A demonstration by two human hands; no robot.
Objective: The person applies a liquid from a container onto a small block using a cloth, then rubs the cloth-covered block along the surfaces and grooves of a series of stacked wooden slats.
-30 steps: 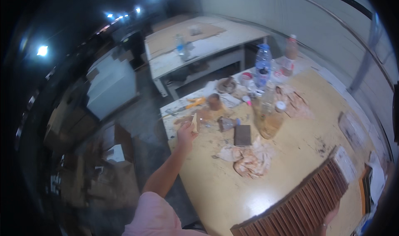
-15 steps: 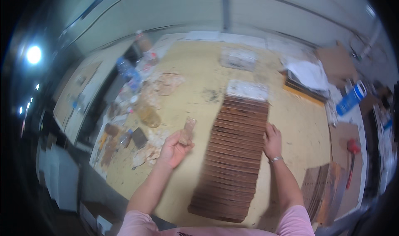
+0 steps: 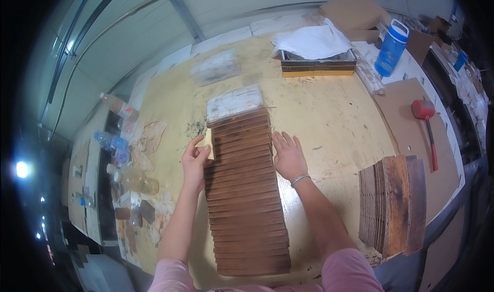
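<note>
A long row of overlapping dark brown wooden slats (image 3: 246, 199) runs from near my body toward a pale, plastic-wrapped block (image 3: 235, 102) at its far end. My left hand (image 3: 195, 163) is at the row's left side near that end. Its thumb and fingers pinch a small pale-yellow flat piece (image 3: 208, 144), partly hidden by the fingers, against the slats' edge. On the opposite side my right hand (image 3: 290, 155) lies with fingers stretched out, fingertips beside the slats' right edge, holding nothing.
Another wrapped block (image 3: 215, 67) lies farther back. Bottles (image 3: 135, 182) and stained rags (image 3: 149, 143) line the left side. At right are more brown slats (image 3: 393, 204), a red mallet (image 3: 424, 110), a blue bottle (image 3: 392, 50) and a cloth-topped box (image 3: 319, 69).
The view has swung to the right. My left hand has moved from beside the row to its left edge, carrying the small piece. The fingers of my right hand are now more stretched out.
</note>
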